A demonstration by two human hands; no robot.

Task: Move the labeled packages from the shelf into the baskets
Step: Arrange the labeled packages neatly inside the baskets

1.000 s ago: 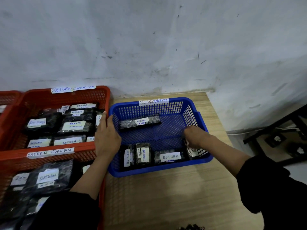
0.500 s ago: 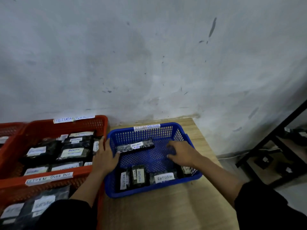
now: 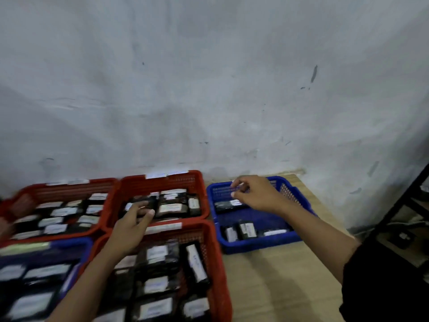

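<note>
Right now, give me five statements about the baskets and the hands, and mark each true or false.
1. The blue basket on the right stands on the wooden table. True.
2. The right hand rests flat on the table. False: it hangs over the far part of the blue basket, fingers curled.
3. The left hand is over a red basket that holds black packages with white labels. True.
4. The blue basket on the right is packed full. False: a few packages lie along its near and far sides, and the floor between them is bare.
5. Three red baskets are in view. True.
</note>
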